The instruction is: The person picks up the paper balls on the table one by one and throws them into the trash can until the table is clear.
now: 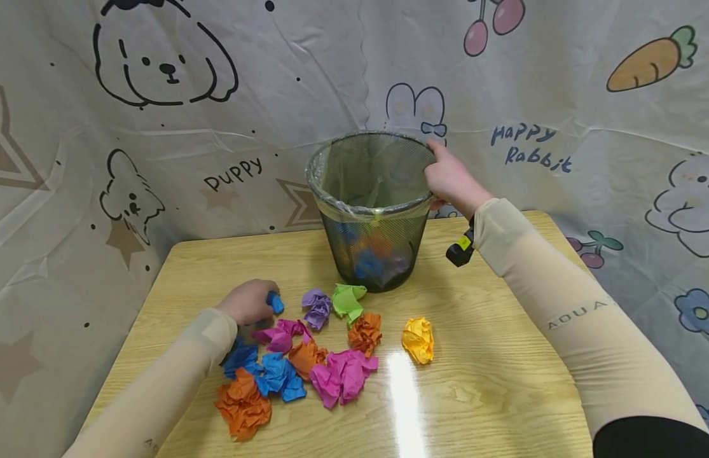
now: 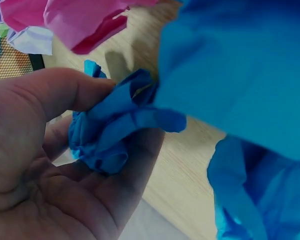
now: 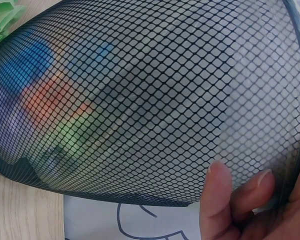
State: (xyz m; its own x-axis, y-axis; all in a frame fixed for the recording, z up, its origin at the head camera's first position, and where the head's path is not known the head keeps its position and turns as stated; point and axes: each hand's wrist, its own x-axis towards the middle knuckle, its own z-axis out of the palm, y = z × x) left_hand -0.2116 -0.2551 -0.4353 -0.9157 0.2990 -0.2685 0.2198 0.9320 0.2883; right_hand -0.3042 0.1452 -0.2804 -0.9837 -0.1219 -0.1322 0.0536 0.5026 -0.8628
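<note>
My left hand (image 1: 248, 302) pinches a crumpled blue paper ball (image 2: 107, 125) between thumb and fingers, low over the left side of the table. My right hand (image 1: 454, 175) grips the right rim of a black mesh wastebasket (image 1: 331, 232), which has a clear liner folded over its top. The basket stands upright at the back of the table. Through its mesh, blurred blue, orange and green paper balls (image 3: 50, 95) show at the bottom. Beside the left hand lie a magenta paper ball (image 1: 282, 335) and a purple one (image 1: 316, 308).
More crumpled paper lies in front of the basket: green (image 1: 348, 301), orange (image 1: 365, 333), blue (image 1: 280, 375), and a large magenta ball (image 1: 344, 376). A yellow ball (image 1: 418, 340) sits apart to the right. Behind the wooden table (image 1: 491, 356) hangs a printed cloth (image 1: 308, 70).
</note>
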